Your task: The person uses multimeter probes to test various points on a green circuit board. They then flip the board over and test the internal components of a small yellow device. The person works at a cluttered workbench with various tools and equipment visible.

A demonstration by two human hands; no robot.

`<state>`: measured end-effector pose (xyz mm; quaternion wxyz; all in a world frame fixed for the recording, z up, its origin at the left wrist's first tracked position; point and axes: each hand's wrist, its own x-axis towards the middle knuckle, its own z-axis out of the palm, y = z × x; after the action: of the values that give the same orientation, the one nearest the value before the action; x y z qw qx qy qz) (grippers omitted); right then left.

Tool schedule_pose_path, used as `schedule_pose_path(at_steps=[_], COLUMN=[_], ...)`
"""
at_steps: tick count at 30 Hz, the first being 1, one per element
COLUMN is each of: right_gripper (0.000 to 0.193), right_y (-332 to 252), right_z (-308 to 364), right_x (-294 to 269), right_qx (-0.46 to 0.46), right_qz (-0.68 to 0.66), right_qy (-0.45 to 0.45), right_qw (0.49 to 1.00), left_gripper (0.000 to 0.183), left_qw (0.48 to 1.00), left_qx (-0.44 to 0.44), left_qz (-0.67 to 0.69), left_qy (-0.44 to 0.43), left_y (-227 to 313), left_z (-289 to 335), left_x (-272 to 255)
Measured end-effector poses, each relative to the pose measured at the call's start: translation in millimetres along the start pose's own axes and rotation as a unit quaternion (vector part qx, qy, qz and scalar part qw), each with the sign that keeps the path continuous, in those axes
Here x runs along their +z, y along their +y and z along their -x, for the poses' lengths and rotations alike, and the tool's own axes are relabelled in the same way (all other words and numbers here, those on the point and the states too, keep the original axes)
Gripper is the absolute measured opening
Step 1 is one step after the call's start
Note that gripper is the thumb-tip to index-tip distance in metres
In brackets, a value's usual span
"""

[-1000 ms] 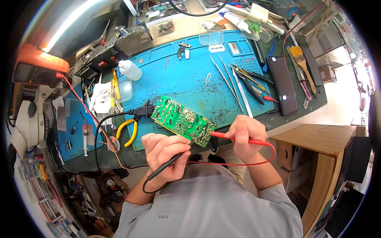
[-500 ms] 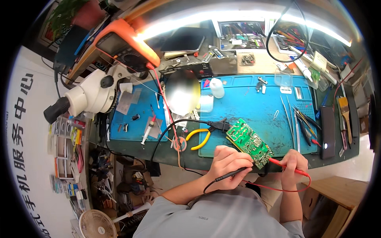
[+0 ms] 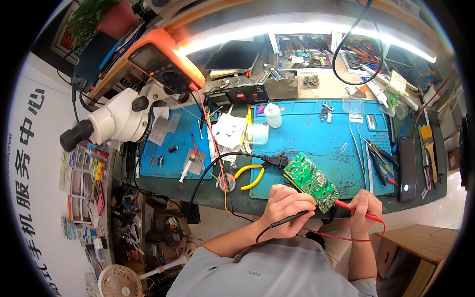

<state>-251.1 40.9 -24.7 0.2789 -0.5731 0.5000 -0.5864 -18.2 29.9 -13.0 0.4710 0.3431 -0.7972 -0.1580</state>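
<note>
A green circuit board (image 3: 311, 182) lies solder side up, tilted over the front edge of the bench. A black power plug (image 3: 280, 160) on a thick cord meets its far left corner. My left hand (image 3: 287, 210) is closed round a black multimeter probe (image 3: 291, 218) at the board's near left side; whether its fingers also grip the board is hidden. In my closed right hand (image 3: 365, 210) is a red probe (image 3: 343, 203), pointing at the near right corner of the board. Yellow-handled pliers (image 3: 251, 177) rest beside the plug. The orange multimeter (image 3: 166, 59) stands at the back left.
A blue work mat (image 3: 307, 133) covers the bench. On it are a white bottle (image 3: 272, 115), tweezers (image 3: 357, 148) and a syringe (image 3: 188, 166). A microscope (image 3: 114, 119) stands at left; a dark slim box (image 3: 406, 168) and a brush (image 3: 428, 147) lie at right. Probe leads cross the bench.
The view has shifted slightly, and a bright glare over the white papers left of the bottle is gone. Both hands keep their hold on the probes, with hardly any movement at the board.
</note>
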Motion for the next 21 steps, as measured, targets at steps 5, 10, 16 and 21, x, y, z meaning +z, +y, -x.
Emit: schedule_pose_path(at_steps=[5,10,16,21], right_gripper=[0.030,0.027,0.024,0.023], right_y=[-4.7,-8.2,-2.4,-1.0], right_z=[-3.7,-6.6,0.8,-0.7], right_x=[-0.3,-3.3,-3.5,-2.7], right_qx=[0.001,-0.003,-0.019,-0.020], right_qz=[0.036,0.010,-0.016,-0.013], right_qy=[-0.013,-0.028,0.018,0.003], right_qw=[0.999,1.000,1.000,1.000], left_gripper=[0.015,0.022,0.017,0.015], left_qw=[1.000,0.999,0.999,0.999], left_qx=[0.001,0.003,-0.004,-0.005], left_qz=[-0.008,-0.025,-0.034,-0.036], left_qy=[-0.010,-0.027,-0.030,-0.029], left_y=[-0.2,0.1,0.3,-0.3], left_z=[-4.6,-4.5,-2.5,-1.6], left_x=[-1.8,-1.5,0.1,-0.1])
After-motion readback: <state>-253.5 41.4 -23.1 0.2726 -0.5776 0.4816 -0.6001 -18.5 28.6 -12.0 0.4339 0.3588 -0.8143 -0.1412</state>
